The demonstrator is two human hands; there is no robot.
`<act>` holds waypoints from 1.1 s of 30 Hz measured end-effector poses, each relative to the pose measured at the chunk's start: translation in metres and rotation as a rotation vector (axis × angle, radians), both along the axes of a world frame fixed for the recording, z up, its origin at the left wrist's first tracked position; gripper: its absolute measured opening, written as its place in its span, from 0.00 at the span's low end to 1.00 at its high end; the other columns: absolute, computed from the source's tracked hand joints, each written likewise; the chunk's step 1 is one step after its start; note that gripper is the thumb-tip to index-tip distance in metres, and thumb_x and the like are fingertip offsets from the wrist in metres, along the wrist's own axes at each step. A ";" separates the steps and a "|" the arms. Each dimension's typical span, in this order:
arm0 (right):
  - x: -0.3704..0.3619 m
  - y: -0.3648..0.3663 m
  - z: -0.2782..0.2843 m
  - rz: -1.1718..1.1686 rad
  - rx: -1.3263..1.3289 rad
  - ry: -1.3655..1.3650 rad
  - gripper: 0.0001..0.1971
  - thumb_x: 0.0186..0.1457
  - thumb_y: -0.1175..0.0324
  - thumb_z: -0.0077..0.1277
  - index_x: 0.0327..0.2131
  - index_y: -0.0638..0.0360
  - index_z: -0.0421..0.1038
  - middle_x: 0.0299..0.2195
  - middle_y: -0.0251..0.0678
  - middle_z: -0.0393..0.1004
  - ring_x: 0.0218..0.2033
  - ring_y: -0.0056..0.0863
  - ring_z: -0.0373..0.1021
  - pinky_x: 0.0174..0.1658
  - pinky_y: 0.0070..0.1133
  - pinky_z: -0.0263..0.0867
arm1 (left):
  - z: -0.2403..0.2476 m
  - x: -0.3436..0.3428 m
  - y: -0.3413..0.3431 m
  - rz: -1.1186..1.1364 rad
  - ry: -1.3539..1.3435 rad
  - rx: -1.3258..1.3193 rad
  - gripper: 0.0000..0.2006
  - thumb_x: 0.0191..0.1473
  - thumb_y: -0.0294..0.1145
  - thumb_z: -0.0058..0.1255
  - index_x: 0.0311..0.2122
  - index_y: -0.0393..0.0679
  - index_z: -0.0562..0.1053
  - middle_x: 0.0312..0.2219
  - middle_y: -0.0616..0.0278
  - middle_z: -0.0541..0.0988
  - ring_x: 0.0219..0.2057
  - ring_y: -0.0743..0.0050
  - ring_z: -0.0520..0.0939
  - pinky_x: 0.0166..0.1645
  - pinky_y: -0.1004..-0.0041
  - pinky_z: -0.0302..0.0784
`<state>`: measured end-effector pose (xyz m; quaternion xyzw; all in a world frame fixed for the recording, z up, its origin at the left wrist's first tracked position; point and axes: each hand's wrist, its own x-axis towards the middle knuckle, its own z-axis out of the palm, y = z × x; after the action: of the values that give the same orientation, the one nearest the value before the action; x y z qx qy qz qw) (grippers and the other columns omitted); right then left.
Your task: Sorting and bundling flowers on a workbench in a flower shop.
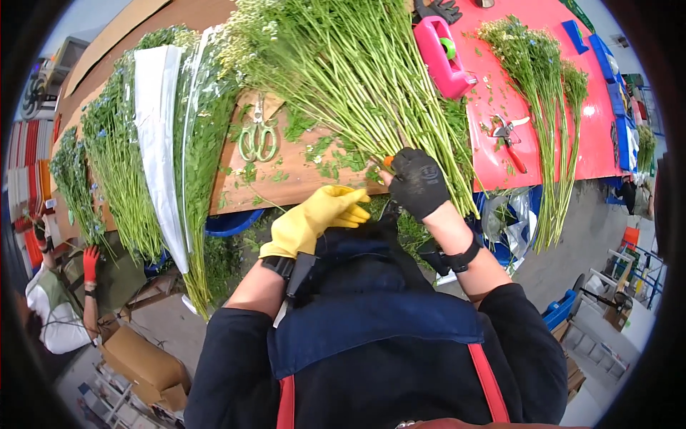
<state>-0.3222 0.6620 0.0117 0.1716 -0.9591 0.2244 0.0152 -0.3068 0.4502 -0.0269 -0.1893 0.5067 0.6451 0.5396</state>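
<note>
My left hand (314, 218), in a yellow rubber glove, is held in front of my apron at the table's near edge, its fingers stretched out and empty. Closed at the near end of a large bunch of green flower stems (379, 86), my right hand (420, 182) wears a black glove with bare thumb and fingertip showing. A small orange piece shows beside its thumb; what the fingers grip is hidden. The stems fan away from me, with small pale blossoms at the far left. Scissors with pale green handles (258, 136) lie left of the bunch.
A pink tape dispenser (439, 61) stands right of the bunch. Red-handled pruning shears (509, 139) and another bunch (547, 93) lie on the red tabletop. At left are wrapped stems and a clear-white sleeve (158, 114). A co-worker's red-gloved hand (91, 263) shows far left.
</note>
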 end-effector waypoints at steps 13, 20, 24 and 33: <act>-0.005 0.016 0.008 -0.518 -0.805 -0.239 0.08 0.56 0.68 0.51 0.37 0.61 0.71 0.26 0.31 0.73 0.22 0.16 0.66 0.28 0.18 0.63 | 0.001 -0.014 -0.127 0.359 0.146 0.104 0.19 0.59 0.41 0.49 0.49 0.36 0.70 0.38 0.52 0.79 0.39 0.65 0.81 0.45 0.70 0.78; 0.039 -0.011 0.088 -0.611 -0.561 -0.048 0.16 0.57 0.68 0.52 0.48 0.62 0.71 0.24 0.27 0.73 0.20 0.11 0.63 0.25 0.12 0.59 | 0.041 -0.040 -0.112 0.235 0.289 0.252 0.21 0.58 0.40 0.50 0.53 0.38 0.68 0.43 0.53 0.78 0.44 0.66 0.79 0.50 0.69 0.75; 0.059 -0.049 0.058 -0.291 -0.429 -0.089 0.19 0.54 0.67 0.56 0.48 0.64 0.70 0.33 0.37 0.76 0.35 0.26 0.71 0.41 0.23 0.66 | 0.087 -0.051 -0.076 0.365 0.298 0.589 0.22 0.59 0.39 0.49 0.55 0.38 0.66 0.45 0.53 0.77 0.46 0.67 0.78 0.51 0.69 0.73; -0.007 -0.047 -0.024 -0.222 -0.209 -0.084 0.16 0.51 0.57 0.56 0.35 0.62 0.74 0.26 0.42 0.71 0.31 0.41 0.69 0.36 0.31 0.64 | 0.062 -0.076 -0.079 0.408 0.421 0.342 0.19 0.61 0.35 0.44 0.52 0.33 0.67 0.43 0.54 0.77 0.42 0.64 0.80 0.47 0.68 0.78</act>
<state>-0.3297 0.6151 -0.0122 0.0526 -0.9434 0.3271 0.0174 -0.3824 0.3710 0.0350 -0.0562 0.4431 0.8404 0.3070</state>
